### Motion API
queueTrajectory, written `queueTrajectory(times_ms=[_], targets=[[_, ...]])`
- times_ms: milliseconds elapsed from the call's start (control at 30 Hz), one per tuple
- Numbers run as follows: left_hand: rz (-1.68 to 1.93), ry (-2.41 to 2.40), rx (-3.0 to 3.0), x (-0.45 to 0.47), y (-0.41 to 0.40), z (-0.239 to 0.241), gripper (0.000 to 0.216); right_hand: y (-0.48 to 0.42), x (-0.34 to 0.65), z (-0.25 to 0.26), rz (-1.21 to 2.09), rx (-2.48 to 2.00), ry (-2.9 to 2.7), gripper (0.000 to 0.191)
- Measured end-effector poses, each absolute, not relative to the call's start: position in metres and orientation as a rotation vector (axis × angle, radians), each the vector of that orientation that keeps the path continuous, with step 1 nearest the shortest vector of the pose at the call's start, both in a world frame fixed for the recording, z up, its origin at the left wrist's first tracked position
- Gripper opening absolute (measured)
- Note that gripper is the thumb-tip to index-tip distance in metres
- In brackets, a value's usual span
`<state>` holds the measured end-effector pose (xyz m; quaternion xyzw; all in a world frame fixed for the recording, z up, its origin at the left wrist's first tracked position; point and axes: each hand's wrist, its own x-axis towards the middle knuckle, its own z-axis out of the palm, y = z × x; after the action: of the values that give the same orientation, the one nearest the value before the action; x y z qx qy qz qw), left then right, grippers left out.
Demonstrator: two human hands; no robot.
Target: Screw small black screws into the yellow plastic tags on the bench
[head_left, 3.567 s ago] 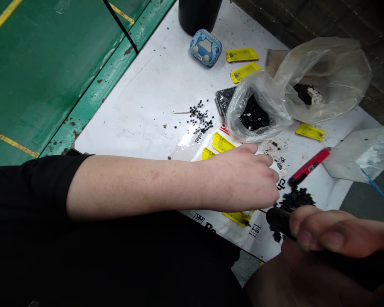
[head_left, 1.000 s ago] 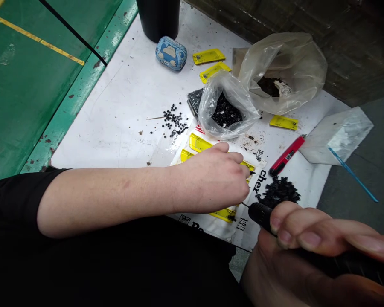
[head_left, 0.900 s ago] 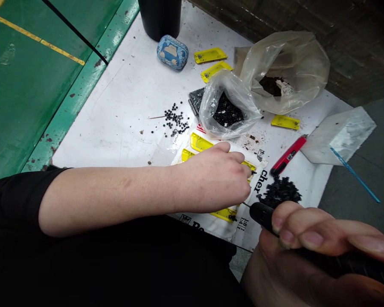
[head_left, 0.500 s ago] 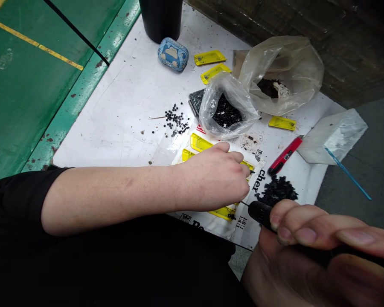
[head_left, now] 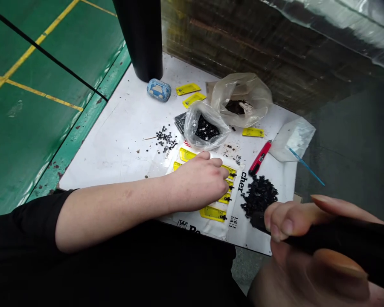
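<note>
My left hand point(head_left: 201, 181) is curled, knuckles up, over a row of yellow plastic pieces point(head_left: 213, 212) on a white printed bag point(head_left: 237, 204). Its fingertips are hidden beneath, so what they pinch cannot be seen. Small black parts sit at the right ends of these pieces. At the lower right, my right hand point(head_left: 294, 226) is wrapped around a thick black screwdriver point(head_left: 345, 241). The tool's front end is near a heap of black plastic clips point(head_left: 260, 196); its thin tip cannot be made out.
Two open plastic bags, one with small black parts point(head_left: 208, 128), one with dark bits point(head_left: 256, 100), stand behind. A red utility knife point(head_left: 260, 157), blue patterned case point(head_left: 159, 89), black cylinder point(head_left: 144, 47), loose black bits point(head_left: 165, 138) and more yellow pieces point(head_left: 252, 132) share the table.
My right hand has drawn the screwdriver to the right, away from the yellow pieces. My left hand stays over them. The view has tilted up, showing more of the background.
</note>
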<state>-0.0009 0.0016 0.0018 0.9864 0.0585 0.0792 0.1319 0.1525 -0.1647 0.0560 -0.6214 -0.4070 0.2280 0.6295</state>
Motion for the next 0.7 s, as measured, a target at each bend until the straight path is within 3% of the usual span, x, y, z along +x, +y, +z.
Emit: queueTrajectory(times_ms=[100, 300, 433, 567, 700], targets=[[0.209, 0.163, 2.855, -0.001, 0.003, 0.005, 0.017, -0.166, 0.154, 0.066, 0.564, -1.358, -0.913, 0.05], [0.219, 0.105, 2.816, -0.004, 0.008, 0.012, 0.022, -0.177, 0.154, 0.064, 0.521, -1.412, -0.838, 0.062], [0.382, 0.389, 2.788, -0.007, 0.029, 0.017, 0.026, -0.178, 0.152, 0.064, 0.454, -1.403, -0.823, 0.076], [0.55, 0.946, 2.663, -0.01, 0.056, 0.015, 0.021, -0.175, 0.148, 0.064, 0.429, -1.456, -0.758, 0.053], [0.483, 0.954, 2.617, -0.011, 0.066, 0.011, 0.03, -0.173, 0.147, 0.064, 0.464, -1.477, -0.742, 0.049]])
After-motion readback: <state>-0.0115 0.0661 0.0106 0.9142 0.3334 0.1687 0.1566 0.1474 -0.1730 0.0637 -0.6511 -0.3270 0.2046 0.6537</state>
